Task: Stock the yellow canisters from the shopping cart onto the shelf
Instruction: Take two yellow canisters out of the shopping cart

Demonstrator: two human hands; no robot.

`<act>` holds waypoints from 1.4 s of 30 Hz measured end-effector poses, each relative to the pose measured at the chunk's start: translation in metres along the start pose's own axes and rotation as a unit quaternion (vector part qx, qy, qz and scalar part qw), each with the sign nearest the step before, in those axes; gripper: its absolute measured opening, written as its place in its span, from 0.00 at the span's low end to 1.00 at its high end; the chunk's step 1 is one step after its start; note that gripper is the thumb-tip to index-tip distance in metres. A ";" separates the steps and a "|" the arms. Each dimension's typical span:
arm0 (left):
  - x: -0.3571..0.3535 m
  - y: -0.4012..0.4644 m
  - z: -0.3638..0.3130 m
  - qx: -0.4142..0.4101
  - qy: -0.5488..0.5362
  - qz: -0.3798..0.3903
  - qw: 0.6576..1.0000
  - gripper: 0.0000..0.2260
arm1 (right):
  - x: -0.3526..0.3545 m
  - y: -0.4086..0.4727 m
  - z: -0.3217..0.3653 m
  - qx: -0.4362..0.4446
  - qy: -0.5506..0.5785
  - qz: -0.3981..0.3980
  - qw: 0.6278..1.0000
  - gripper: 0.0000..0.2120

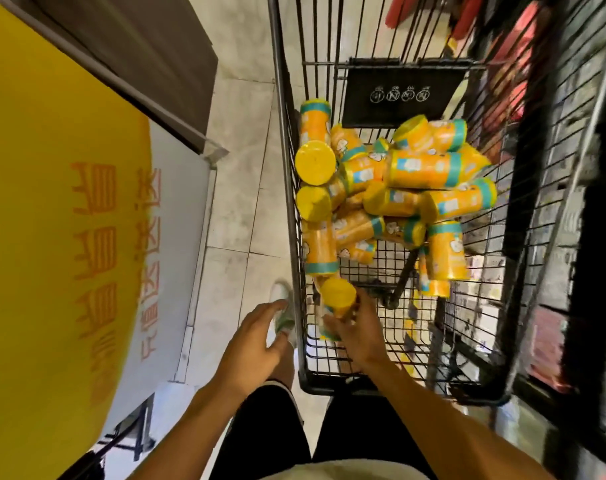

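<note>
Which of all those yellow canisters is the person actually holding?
The canister nearest the cart's handle end, apart from the pile. The right hand grips it; the others lie untouched.

A heap of yellow canisters [391, 188] — orange-yellow tubes with teal bands and plain yellow lids — lies jumbled in the far half of the black wire shopping cart [287, 168], most on their sides, a few tilted with lids up. One canister [336, 306] stands apart at the near end — lid up, gripped by the right hand [358, 332].
</note>
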State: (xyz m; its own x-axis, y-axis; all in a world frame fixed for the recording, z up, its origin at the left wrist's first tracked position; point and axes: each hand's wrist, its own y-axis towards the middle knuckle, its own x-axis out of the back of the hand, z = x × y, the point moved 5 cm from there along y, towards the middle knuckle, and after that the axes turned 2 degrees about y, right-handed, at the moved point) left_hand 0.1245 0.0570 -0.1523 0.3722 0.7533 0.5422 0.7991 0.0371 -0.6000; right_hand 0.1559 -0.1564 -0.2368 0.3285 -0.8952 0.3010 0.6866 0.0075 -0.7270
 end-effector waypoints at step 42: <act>-0.069 0.079 -0.079 0.119 -0.142 0.054 0.981 0.18 | 0.012 0.080 -0.104 0.082 -0.451 0.179 0.871 0.39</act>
State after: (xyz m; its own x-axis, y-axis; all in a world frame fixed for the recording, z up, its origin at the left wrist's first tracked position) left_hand 0.1994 -0.0443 -0.1906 0.2738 0.9130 0.3024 0.6167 0.0746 -0.7836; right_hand 0.1472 -0.2134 -0.3554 0.8654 -0.1089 0.4890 0.4945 0.3432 -0.7986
